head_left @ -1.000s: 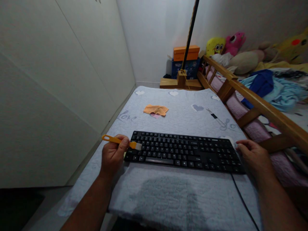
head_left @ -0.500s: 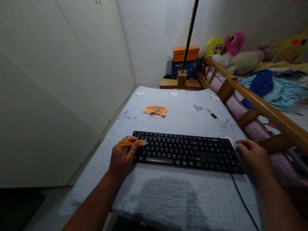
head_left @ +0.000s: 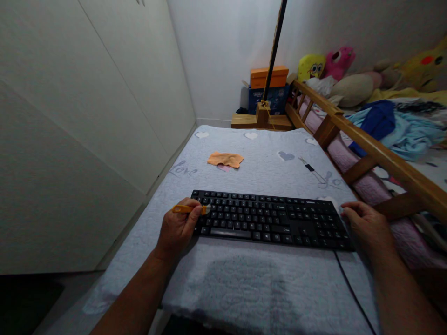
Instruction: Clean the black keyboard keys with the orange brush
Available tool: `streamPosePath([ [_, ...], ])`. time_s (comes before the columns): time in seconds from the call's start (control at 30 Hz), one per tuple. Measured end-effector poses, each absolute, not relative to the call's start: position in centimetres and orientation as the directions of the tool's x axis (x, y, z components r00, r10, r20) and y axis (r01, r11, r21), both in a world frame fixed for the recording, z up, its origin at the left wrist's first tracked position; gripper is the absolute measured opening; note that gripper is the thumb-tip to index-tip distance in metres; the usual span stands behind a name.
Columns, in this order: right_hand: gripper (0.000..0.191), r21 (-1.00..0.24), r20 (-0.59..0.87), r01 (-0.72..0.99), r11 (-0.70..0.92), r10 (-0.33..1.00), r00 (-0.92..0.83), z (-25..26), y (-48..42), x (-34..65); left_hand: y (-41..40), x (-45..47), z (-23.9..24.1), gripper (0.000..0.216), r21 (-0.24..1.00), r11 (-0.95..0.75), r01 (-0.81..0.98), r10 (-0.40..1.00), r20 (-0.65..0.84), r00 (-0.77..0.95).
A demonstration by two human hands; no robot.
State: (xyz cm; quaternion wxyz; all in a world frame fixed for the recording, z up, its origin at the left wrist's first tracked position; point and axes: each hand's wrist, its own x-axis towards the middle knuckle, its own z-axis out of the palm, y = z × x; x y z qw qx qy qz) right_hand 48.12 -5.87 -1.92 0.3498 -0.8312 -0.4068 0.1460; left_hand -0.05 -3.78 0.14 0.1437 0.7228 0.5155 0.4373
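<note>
A black keyboard [head_left: 240,211] lies flat across the cloth-covered table in front of me. My left hand [head_left: 179,221] is closed around a small yellow-handled brush [head_left: 183,209], its pale bristles over the keys at the keyboard's left end. At the other end, my right hand [head_left: 366,225] has curled fingers and sits against the keyboard's right edge; its fingertips are partly hidden. Beyond the keyboard lies an orange cloth [head_left: 226,159]. Tweezers with a black band [head_left: 309,167] rest farther back on the right.
A pale blue quilted cover [head_left: 223,274] spreads over the table. The keyboard's cable [head_left: 351,284] runs off the near edge. A wooden bed rail [head_left: 384,139] borders the right side, white cabinet doors [head_left: 87,139] the left. Behind stand an orange box [head_left: 268,77] and a dark pole [head_left: 275,51].
The brush in my left hand has tilted slightly, its bristles shifting a little left and down over the keys. My right hand and the keyboard stay in place.
</note>
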Motion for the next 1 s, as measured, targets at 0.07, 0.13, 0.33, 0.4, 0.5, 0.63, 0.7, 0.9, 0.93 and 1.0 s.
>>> streamPosePath([
  [0.07, 0.040, -0.702, 0.042, 0.574, -0.422, 0.780, 0.624, -2.0, -5.8, 48.1, -3.9, -0.2, 0.1, 0.024, 0.679, -0.408, 0.610, 0.884, 0.460, 0.078],
  [0.13, 0.039, -0.701, 0.048, 0.578, -0.418, 0.781, 0.623, -2.1, -5.8, 48.2, -4.0, -0.4, -0.1, 0.025, 0.697, -0.389, 0.603, 0.896, 0.437, 0.073],
  [0.33, 0.038, -0.689, 0.057, 0.593, -0.416, 0.785, 0.616, -2.6, -5.8, 48.7, -4.3, -0.8, -0.6, 0.025, 0.755, -0.356, 0.551, 0.904, 0.427, 0.000],
  [0.4, 0.039, -0.683, 0.057, 0.602, -0.414, 0.791, 0.609, -2.8, -5.9, 48.9, -4.3, -0.8, -0.5, 0.024, 0.746, -0.374, 0.552, 0.892, 0.452, -0.007],
  [0.5, 0.039, -0.680, 0.053, 0.604, -0.416, 0.793, 0.606, -3.1, -5.9, 49.2, -4.2, -0.6, -0.3, 0.023, 0.709, -0.411, 0.573, 0.877, 0.478, 0.037],
  [0.63, 0.038, -0.688, 0.050, 0.595, -0.416, 0.791, 0.610, -3.1, -5.9, 49.1, -4.2, -0.4, 0.1, 0.027, 0.723, -0.406, 0.559, 0.895, 0.439, 0.081],
  [0.7, 0.038, -0.690, 0.049, 0.592, -0.417, 0.789, 0.613, -2.9, -5.9, 48.8, -4.3, -0.4, 0.0, 0.029, 0.762, -0.373, 0.529, 0.916, 0.394, 0.078],
  [0.9, 0.037, -0.688, 0.068, 0.599, -0.409, 0.786, 0.614, -2.3, -5.9, 48.3, -4.3, -0.8, -0.5, 0.028, 0.824, -0.311, 0.473, 0.918, 0.389, -0.074],
  [0.93, 0.037, -0.689, 0.066, 0.598, -0.410, 0.786, 0.615, -2.3, -5.9, 48.3, -4.2, -0.8, -0.5, 0.027, 0.810, -0.312, 0.497, 0.910, 0.406, -0.089],
  [1.0, 0.037, -0.689, 0.068, 0.598, -0.410, 0.784, 0.617, -2.4, -5.9, 48.3, -4.1, -0.8, -0.4, 0.024, 0.766, -0.319, 0.558, 0.895, 0.437, -0.088],
])
